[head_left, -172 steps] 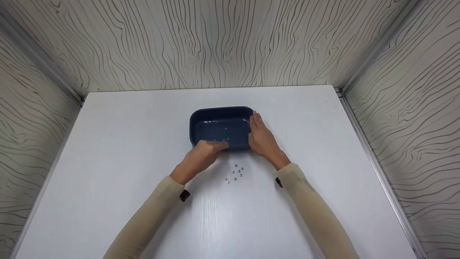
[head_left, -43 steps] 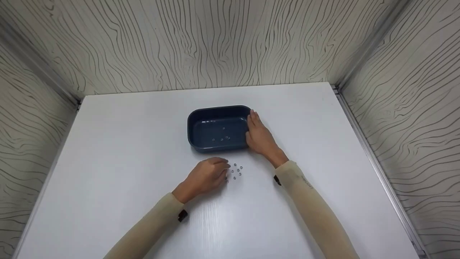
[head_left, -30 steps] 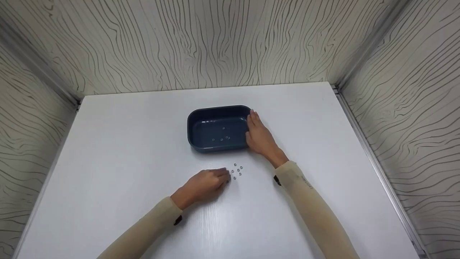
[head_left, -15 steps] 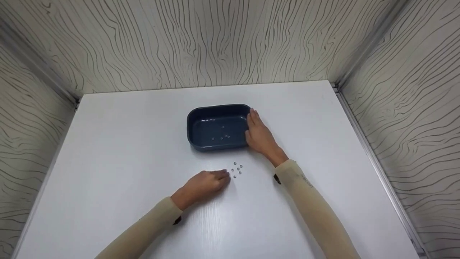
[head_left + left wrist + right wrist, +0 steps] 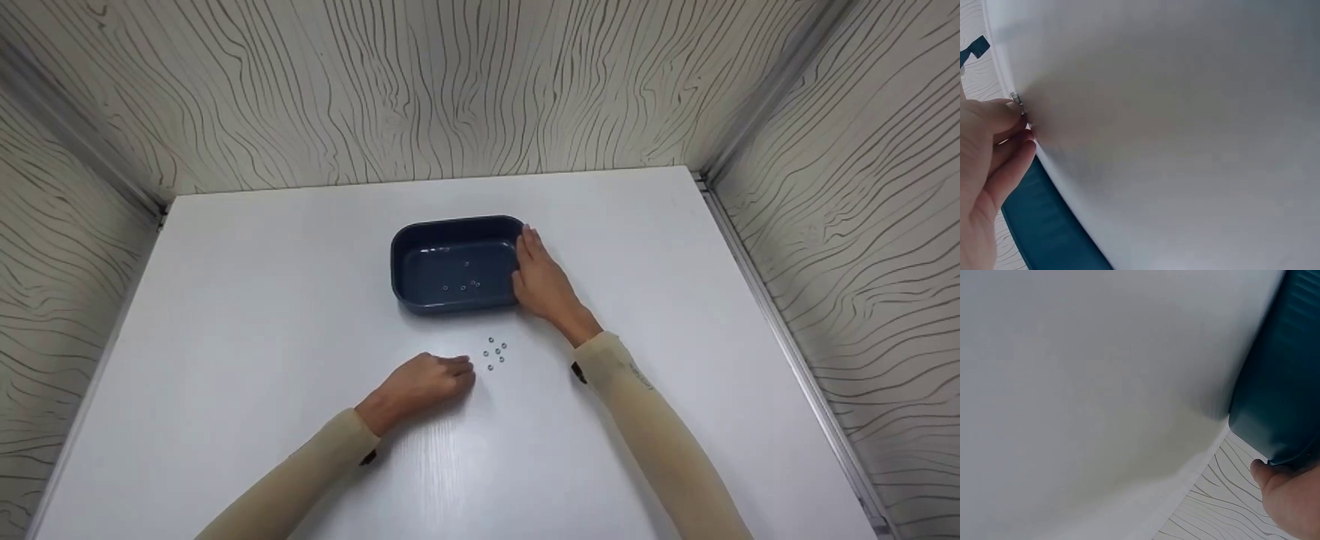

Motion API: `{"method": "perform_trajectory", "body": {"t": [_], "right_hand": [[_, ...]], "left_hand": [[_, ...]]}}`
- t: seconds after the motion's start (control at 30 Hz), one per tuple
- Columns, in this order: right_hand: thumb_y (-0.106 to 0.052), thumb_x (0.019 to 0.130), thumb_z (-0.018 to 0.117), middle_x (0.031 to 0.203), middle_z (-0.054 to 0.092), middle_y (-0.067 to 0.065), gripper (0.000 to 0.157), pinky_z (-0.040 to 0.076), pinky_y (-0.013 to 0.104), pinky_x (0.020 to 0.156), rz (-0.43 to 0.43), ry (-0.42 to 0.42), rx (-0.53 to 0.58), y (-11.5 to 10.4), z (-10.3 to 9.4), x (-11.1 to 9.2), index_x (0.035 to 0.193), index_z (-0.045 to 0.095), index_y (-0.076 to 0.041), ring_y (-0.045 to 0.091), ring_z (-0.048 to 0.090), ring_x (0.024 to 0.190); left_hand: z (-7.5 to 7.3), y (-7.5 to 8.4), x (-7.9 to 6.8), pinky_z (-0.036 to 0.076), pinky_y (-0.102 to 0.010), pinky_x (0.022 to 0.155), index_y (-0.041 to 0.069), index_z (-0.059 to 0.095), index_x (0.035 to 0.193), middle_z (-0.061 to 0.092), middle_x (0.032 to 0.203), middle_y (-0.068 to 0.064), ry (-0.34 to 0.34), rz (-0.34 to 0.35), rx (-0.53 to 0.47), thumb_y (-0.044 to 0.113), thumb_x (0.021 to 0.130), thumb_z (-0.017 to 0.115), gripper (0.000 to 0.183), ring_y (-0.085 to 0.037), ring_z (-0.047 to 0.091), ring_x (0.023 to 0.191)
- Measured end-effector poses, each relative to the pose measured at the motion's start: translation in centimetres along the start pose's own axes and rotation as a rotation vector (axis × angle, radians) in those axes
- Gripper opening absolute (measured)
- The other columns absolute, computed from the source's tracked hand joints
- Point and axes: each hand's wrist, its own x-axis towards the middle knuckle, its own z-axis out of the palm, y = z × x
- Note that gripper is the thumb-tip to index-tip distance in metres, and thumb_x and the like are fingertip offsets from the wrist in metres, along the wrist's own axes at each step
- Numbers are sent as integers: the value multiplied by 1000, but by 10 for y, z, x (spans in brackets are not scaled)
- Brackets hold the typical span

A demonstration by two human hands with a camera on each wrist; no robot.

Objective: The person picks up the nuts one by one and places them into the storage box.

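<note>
My left hand [image 5: 427, 382] is low over the white table, just left of a loose group of small metal nuts [image 5: 498, 351]. In the left wrist view its thumb and finger pinch a tiny metal nut [image 5: 1023, 112], mostly hidden by the fingertips. My right hand [image 5: 547, 289] holds the right end of a dark blue rectangular container [image 5: 454, 308], fingers along the end wall and thumb at the rim. Several nuts lie scattered on the container's floor. In the right wrist view part of that hand [image 5: 1292, 498] shows at the container's rim [image 5: 1300, 458].
The white table [image 5: 262, 300] carries the container in its far middle, with the loose nuts in front of it. Wood-grain panels [image 5: 450, 90] stand behind and at both sides, with metal rails [image 5: 787, 337] along the side edges.
My left hand moved from the container's front rim down to the nuts, then drew slightly left. One more nut lies inside the container; two fewer show on the table. The right hand stayed put.
</note>
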Motion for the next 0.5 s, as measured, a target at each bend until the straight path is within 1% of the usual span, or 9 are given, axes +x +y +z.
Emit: {"method": "perform_trajectory", "body": {"t": [0.17,0.27,0.4,0.5], "right_hand": [[-13,106,48,173,18,29,62,26,53,133,-5,1,-2,0,0,0,158,28,15,41,19,163],[-13,106,48,173,17,29,62,26,53,133,-1,1,1,0,1,0,158,28,14,40,19,163],[-13,106,48,173,17,28,62,25,52,133,5,-3,4,0,1,0,159,27,14,40,18,164],[-13,107,48,174,16,27,63,25,51,134,11,-7,11,-1,1,0,159,27,13,39,17,164]], "left_hand": [[-4,1,3,62,-24,62,16,79,98,82,103,4,-16,0,4,-1,81,81,24,-8,77,86],[-5,1,5,60,-23,61,16,79,93,80,95,6,-32,14,31,-1,80,80,22,-6,74,80],[-6,3,7,57,-23,56,18,76,84,74,83,8,-39,51,97,0,81,77,19,-6,65,67],[-7,5,9,54,-23,51,18,74,78,69,75,8,-40,55,113,0,83,75,19,-5,57,59]]}}
